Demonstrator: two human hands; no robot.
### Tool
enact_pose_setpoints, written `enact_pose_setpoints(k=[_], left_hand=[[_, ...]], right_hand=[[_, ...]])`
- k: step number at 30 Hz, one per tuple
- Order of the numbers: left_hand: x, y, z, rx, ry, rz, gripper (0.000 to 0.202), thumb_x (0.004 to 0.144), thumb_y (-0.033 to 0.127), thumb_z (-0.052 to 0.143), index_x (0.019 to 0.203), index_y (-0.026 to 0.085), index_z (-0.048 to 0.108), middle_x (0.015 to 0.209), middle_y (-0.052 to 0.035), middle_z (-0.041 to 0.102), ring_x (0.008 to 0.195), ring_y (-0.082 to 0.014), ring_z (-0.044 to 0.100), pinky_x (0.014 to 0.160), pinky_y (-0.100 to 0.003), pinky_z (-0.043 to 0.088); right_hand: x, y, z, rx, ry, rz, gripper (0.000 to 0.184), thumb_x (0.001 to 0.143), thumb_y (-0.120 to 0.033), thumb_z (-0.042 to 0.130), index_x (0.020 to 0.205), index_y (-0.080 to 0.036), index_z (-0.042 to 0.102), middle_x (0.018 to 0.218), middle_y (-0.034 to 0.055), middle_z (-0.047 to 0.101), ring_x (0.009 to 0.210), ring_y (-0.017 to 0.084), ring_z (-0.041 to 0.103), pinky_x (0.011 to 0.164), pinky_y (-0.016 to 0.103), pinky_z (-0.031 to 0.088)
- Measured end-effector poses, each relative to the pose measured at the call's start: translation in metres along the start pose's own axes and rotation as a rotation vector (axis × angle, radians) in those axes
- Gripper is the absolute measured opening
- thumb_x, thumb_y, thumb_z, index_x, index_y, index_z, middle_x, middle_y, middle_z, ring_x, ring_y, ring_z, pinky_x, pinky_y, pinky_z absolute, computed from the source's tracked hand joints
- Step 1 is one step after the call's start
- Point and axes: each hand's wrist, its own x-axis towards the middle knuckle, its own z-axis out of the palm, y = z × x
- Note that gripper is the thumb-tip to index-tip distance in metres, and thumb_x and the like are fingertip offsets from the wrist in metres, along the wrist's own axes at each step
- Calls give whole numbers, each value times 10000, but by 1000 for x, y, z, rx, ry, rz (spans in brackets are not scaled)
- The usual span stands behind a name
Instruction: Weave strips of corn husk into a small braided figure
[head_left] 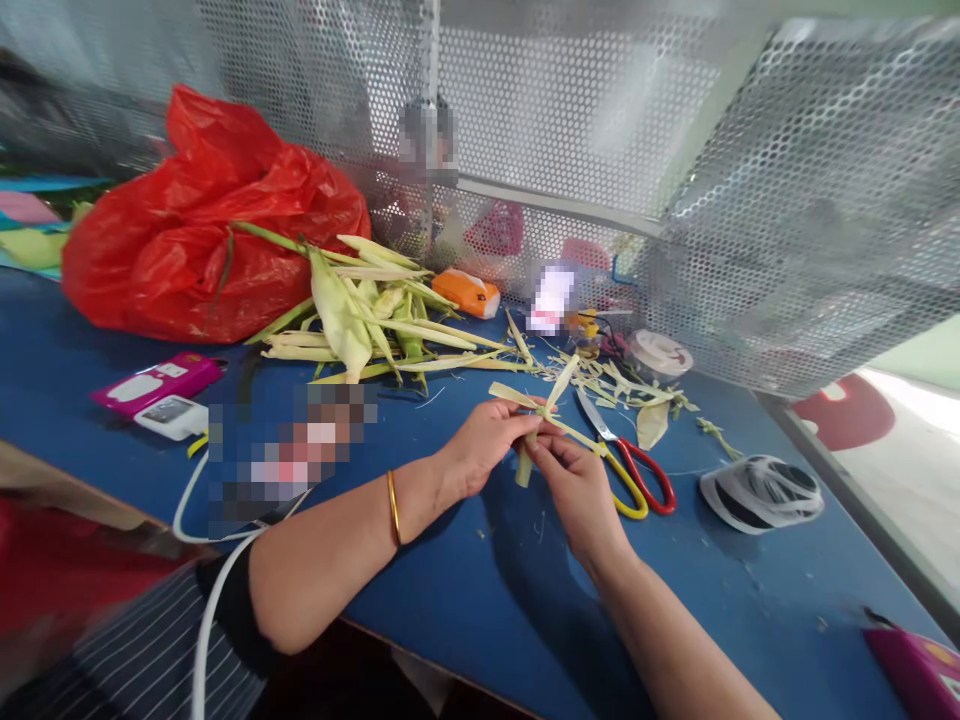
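Pale green strips, apparently corn husk (564, 382), cross one another in a star-like shape between my two hands, just above the blue table. My left hand (480, 445) is closed on the crossing from the left, thumb pressed at its centre; a gold bangle circles that wrist. From the right, my right hand (583, 492) pinches the lower part of the same piece. Scissors (594, 415) with one red and one yellow handle lie beside my right hand, blades pointing away. Behind my hands spreads a heap of husks (341, 315), with cut scraps (611, 380) to its right.
A big red plastic bag (217, 220) sits at the back left. An orange tissue pack (466, 292), a white tape roll (660, 352) and a black-and-white wrapped bundle (761, 493) also lie there. A white cable (206, 640) runs past my left arm. A perforated metal screen (555, 120) borders the table.
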Motion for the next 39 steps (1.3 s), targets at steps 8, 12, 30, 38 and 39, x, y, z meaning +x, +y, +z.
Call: enact_pose_setpoints(k=[8, 12, 30, 38, 39], left_hand=[[-1, -1, -1, -2, 12, 8, 147, 716, 135, 686, 863, 133, 675, 679, -46, 711, 708, -142, 672, 740, -236, 490], [0, 2, -1, 32, 47, -25, 185, 738, 127, 650, 922, 131, 665, 706, -55, 720, 668, -137, 661, 679, -233, 498], [4, 4, -8, 212, 196, 12, 83, 778, 203, 653, 818, 133, 631, 566, 24, 593, 504, -82, 526, 510, -209, 408], [-1, 2, -8, 377, -67, -163, 185, 751, 325, 683, 744, 148, 629, 574, 13, 582, 494, -93, 524, 474, -224, 375], [-2, 1, -7, 412, -89, -169, 202, 749, 336, 679, 708, 147, 619, 570, 12, 577, 494, -92, 524, 472, -224, 374]], right_hand=[[-2, -1, -3, -19, -85, 26, 364, 740, -512, 694, 619, -174, 634, 586, -20, 548, 560, 117, 410, 543, 254, 310], [-2, -2, 0, 47, -35, 79, 375, 717, -534, 706, 647, -172, 643, 626, 2, 601, 619, 145, 509, 603, 268, 395], [-9, -17, -10, -370, 153, -276, 210, 849, -366, 597, 744, -197, 665, 655, -2, 666, 623, 148, 581, 609, 265, 427], [14, -12, -25, 136, 141, 47, 392, 663, -550, 762, 708, -166, 700, 583, -15, 570, 550, 116, 492, 573, 263, 416], [15, -11, -25, 177, 138, 54, 380, 642, -531, 786, 672, -165, 691, 558, -19, 557, 536, 110, 477, 565, 261, 409]])
